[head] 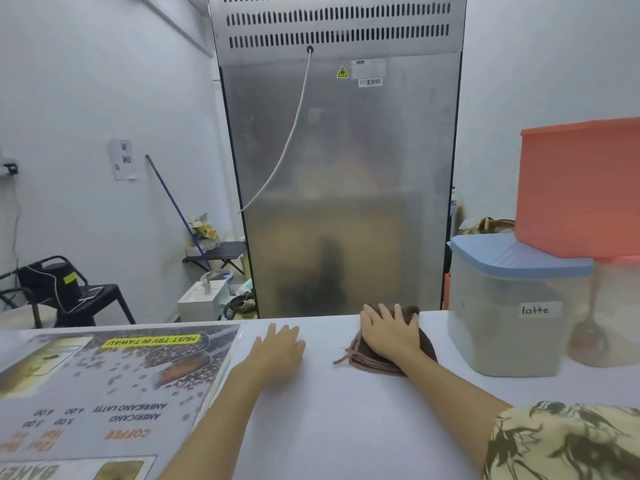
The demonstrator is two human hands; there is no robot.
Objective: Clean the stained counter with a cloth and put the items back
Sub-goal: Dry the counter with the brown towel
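Right hand pressing a brown cloth on the white counter, left hand lying flat beside it.

The right hand (pixel 389 336) is lying with fingers spread on the folded cloth (pixel 367 362) (near the counter's (pixel 346 427) far edge), just left of the "latte" container (pixel 512 306); the left hand (pixel 278 348), fingers straight, is resting on bare counter beside the laminated menu (pixel 104 386).

Bare counter (pixel 346 427) – containers (pixel 512 306) crowding right

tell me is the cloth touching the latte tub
Apart. The head view shows a strip of bare white counter between the brown cloth, pressed flat under the right hand, and the latte tub.
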